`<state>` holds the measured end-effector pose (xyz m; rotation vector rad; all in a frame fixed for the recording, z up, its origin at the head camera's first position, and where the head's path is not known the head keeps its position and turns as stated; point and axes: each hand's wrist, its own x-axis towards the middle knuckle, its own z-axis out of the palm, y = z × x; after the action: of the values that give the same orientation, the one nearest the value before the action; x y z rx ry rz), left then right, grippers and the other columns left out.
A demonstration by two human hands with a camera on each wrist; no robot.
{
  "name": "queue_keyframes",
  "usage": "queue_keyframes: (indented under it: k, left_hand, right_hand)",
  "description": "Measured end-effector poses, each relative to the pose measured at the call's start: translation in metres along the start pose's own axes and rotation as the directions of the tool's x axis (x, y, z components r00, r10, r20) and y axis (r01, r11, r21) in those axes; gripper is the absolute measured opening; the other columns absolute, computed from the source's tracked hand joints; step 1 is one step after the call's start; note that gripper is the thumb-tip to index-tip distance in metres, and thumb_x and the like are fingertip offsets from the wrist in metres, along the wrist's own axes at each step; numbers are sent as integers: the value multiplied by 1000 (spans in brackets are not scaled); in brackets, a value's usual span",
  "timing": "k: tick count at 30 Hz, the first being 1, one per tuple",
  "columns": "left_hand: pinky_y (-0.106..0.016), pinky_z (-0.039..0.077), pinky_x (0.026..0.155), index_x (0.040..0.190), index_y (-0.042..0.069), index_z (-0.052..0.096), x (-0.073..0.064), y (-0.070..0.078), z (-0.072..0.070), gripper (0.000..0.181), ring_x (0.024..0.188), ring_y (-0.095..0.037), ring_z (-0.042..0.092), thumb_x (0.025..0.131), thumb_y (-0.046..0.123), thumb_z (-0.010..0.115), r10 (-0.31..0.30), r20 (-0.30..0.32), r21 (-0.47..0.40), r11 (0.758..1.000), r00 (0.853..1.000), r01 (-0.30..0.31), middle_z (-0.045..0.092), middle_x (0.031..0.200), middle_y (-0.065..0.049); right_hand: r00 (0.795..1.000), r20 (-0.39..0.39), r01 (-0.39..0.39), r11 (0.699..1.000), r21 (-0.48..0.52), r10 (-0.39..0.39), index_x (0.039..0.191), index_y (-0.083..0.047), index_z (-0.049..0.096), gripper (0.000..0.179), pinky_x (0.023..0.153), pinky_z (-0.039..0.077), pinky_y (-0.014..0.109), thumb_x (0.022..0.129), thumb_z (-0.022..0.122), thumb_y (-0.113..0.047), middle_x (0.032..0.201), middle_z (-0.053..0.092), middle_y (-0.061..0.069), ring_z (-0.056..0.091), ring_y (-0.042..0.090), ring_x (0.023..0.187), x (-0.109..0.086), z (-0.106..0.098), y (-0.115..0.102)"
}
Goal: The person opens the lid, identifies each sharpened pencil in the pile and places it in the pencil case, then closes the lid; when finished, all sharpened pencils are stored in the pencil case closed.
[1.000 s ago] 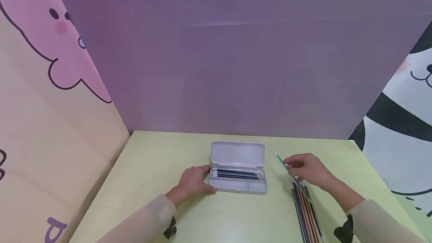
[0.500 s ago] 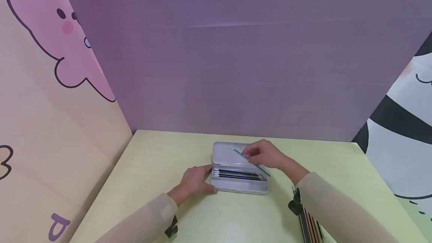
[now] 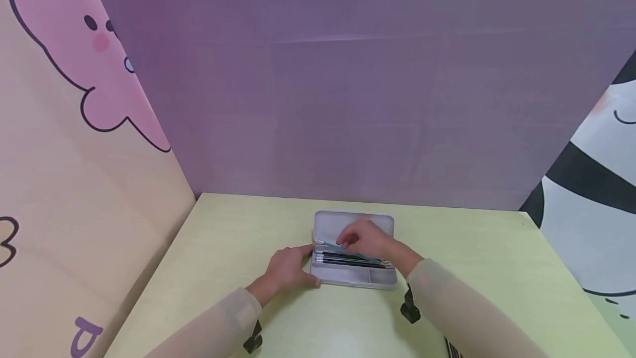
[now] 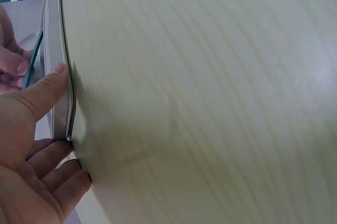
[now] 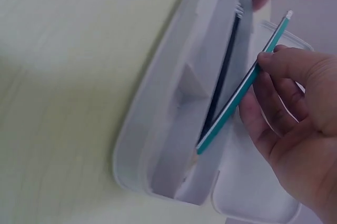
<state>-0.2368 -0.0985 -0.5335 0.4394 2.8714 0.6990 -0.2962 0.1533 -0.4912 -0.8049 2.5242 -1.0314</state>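
Note:
A light grey pencil case (image 3: pixel 343 275) lies on the table with its lid (image 3: pixel 328 225) folded back. My left hand (image 3: pixel 285 270) holds the case's left end, with the thumb (image 4: pixel 50 90) on the front wall and the fingers at the end. Above the case, my right hand (image 3: pixel 367 238) pinches a teal pencil (image 5: pixel 239 93) between thumb and fingers. In the right wrist view the pencil slants over the long compartment, its sharpened end low near the case's right end. Several dark pencils (image 3: pixel 348 259) lie side by side in that compartment.
A bundle of loose pencils (image 3: pixel 452 349) shows at the bottom edge, mostly hidden by the right sleeve (image 3: pixel 462 303). A small divider (image 5: pixel 190 84) splits the case's front compartment. A purple wall panel (image 3: pixel 323 98) stands behind the pale wood table (image 3: pixel 238 231).
My right hand has carried the teal pencil left from above the loose bundle to over the case, then lowered it toward the compartment. My left hand has stayed at the case's left end.

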Motion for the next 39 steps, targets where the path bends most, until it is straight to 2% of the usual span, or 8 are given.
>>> queue_keyframes:
  k: [8,12,22,29,34,39]
  left_hand:
    - [-49,52,100,148,14,56,-2,1,-1,90,117,-31,65,73,49,90,-3,1,-14,1000,1000,3,68,135,-9]
    - [-49,52,100,148,14,56,-2,2,-2,89,117,-31,66,73,49,90,-6,2,-15,1000,1000,6,69,135,-9]
    - [-51,51,102,148,15,56,-2,3,-1,89,120,-33,64,73,48,91,-13,3,-22,1000,1000,13,67,138,-9]
    - [-51,51,102,148,15,56,-3,3,0,89,120,-32,64,73,48,90,-24,4,-24,999,1000,24,66,139,-8]
    - [-51,51,102,147,14,57,-6,5,-2,88,120,-33,64,73,46,91,-27,4,-33,999,1000,27,67,138,-9]
    - [-52,51,103,147,14,57,-5,5,-1,89,122,-34,63,73,46,91,-26,-6,-39,999,1000,26,67,138,-9]
  right_hand:
    - [999,32,3,992,-129,1,94,-9,79,23,77,57,30,82,73,9,84,74,-3,65,10,80,-2,12,-5]
    - [1000,30,6,989,-147,-1,94,-9,80,22,75,57,29,82,73,9,86,76,0,66,10,80,-4,14,-8]
    - [999,31,-18,993,-113,21,95,-9,79,21,79,59,32,83,75,8,88,76,1,69,13,83,-4,16,-4]
    - [1000,29,1,999,-44,0,99,-5,77,20,80,60,33,83,76,8,91,77,4,72,17,87,-9,12,-4]
    - [999,30,23,1000,-3,-23,104,-3,76,20,82,60,31,85,77,4,95,77,4,73,17,90,-20,1,-7]
    - [999,9,46,999,24,-46,114,-1,74,24,84,61,31,90,75,-3,101,77,7,72,20,95,-41,-20,-9]
